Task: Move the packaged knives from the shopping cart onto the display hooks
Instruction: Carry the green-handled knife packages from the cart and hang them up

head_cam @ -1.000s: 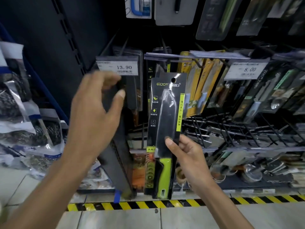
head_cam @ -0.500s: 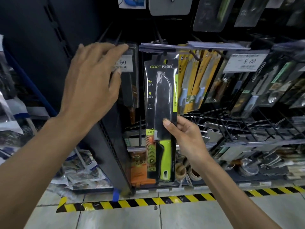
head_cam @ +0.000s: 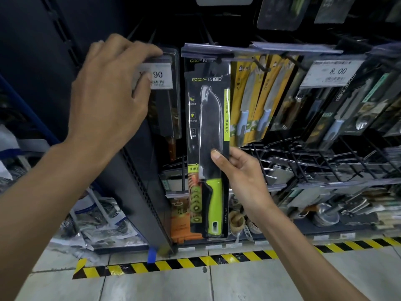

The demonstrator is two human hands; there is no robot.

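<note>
**Knife pack at the hook: handling notes**

The packaged knife (head_cam: 207, 148), a long black card with a clear moulded blister over a dark blade and lime-green handle, stood upright in front of the shelf display. Its top edge was tucked just under the clear plastic label strip (head_cam: 217, 51). Whether its hang hole had met a hook could not be told.

- The right hand (head_cam: 243, 177) pinched the pack's right edge at mid-height, just above the handle. The thumb lay on the blister face and the fingers were behind the card.
- The left hand (head_cam: 108, 98) was curled on the white paper price label (head_cam: 161, 76) on the next hook to the left. The fingers lay over its top edge and the thumb sat on its front.

Handling, as judged:
- The pack looked light, with most of its weight low at the handle.
- The card seemed stiff along its length but likely to flex if held by a corner.
- The glossy blister looked slick, so a hold on the card edge seemed surer than one on the plastic.
- A hold at mid-height left the top free for the hook.

Just beside it on the right hung yellow-carded knives (head_cam: 256, 101), flat and overlapping. Black wire hooks (head_cam: 260, 64) jutted out above them.
</note>
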